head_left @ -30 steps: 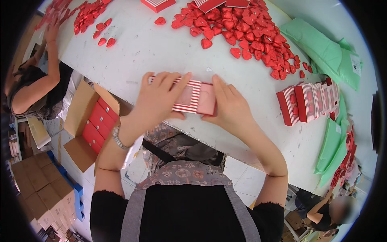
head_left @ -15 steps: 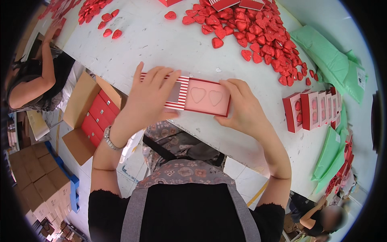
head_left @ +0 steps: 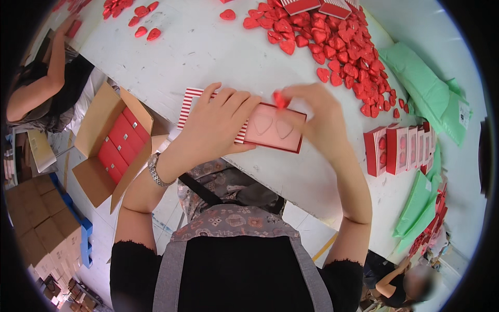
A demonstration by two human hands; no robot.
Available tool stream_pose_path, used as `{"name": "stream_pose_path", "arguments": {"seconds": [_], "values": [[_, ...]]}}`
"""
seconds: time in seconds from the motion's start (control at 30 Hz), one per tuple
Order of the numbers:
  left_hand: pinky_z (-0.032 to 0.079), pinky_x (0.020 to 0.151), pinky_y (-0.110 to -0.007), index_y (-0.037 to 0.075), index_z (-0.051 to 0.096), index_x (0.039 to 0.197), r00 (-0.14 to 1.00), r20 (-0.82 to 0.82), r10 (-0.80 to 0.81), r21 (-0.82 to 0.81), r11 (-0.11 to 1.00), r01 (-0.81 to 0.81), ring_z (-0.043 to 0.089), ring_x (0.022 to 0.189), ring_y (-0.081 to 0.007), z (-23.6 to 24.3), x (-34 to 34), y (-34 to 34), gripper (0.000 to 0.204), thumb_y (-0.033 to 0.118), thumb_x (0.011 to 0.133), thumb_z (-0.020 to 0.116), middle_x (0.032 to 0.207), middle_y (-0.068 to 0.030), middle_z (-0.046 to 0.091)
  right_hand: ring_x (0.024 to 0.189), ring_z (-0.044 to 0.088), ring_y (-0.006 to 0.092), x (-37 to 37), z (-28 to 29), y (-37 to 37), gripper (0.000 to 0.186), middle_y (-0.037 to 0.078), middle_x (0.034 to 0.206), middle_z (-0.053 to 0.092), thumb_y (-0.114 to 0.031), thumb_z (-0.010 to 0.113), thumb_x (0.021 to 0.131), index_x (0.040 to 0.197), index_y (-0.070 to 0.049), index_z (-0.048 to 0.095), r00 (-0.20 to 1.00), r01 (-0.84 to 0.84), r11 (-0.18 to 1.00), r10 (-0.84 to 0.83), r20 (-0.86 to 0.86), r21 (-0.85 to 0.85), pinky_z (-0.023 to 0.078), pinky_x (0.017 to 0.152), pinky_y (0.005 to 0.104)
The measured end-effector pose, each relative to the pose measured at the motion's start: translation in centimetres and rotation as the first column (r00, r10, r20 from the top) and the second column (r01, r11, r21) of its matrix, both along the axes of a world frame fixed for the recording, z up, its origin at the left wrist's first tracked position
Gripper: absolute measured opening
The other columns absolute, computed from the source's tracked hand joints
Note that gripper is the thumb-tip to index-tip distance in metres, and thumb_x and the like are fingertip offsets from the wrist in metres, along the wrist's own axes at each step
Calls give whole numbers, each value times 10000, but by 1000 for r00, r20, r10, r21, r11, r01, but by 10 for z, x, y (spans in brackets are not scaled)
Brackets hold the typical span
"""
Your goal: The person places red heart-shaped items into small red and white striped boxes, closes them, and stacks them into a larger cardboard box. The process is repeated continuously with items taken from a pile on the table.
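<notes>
My left hand (head_left: 210, 125) is closed over a red-and-white striped box sleeve (head_left: 186, 106); the box's pink insert (head_left: 267, 139), with two heart-shaped recesses, sticks out to the right in its red tray. My right hand (head_left: 322, 119), blurred, pinches a red foil heart (head_left: 280, 99) above the insert's upper edge. Many similar hearts (head_left: 343, 49) are piled beyond the box on the white table (head_left: 176, 57).
Filled striped boxes (head_left: 397, 150) stand in a row at right, beside green parcels (head_left: 418, 88). An open carton of red boxes (head_left: 119, 145) is below left, near stacked cartons (head_left: 41, 218). Co-workers (head_left: 36, 88) work at left and lower right (head_left: 395, 286).
The box first opened further, its insert sliding out rightward from the sleeve. My right hand then left the box's end and rose, and now has a red heart in it.
</notes>
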State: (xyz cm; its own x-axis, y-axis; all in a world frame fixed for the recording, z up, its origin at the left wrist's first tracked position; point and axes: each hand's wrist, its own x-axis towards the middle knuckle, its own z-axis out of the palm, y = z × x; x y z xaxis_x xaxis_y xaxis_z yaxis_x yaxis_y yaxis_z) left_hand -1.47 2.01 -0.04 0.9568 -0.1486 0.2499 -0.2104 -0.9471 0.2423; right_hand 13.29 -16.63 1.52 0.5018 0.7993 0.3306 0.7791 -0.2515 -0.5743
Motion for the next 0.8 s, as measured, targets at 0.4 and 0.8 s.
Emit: {"name": "stream_pose_path", "arguments": {"seconds": [0.4, 0.8], "values": [[354, 1038, -486, 27, 504, 1266, 999, 34, 4, -16, 1000, -3, 511, 1109, -271, -2, 6, -6, 815, 461, 648, 810, 1191, -91, 548, 884, 599, 251, -46, -17, -1, 227, 56, 1015, 662, -40, 764, 699, 912, -37, 685, 999, -46, 992, 45, 12, 116, 529, 732, 351], [350, 1044, -484, 46, 491, 1281, 1000, 4, 7, -44, 999, -7, 507, 1118, -273, -3, 4, -7, 838, 453, 627, 822, 1205, -87, 549, 909, 587, 275, -42, -18, -4, 246, 69, 988, 659, -69, 763, 703, 933, -50, 680, 997, -2, 996, -5, 75, 87, 506, 774, 369]]}}
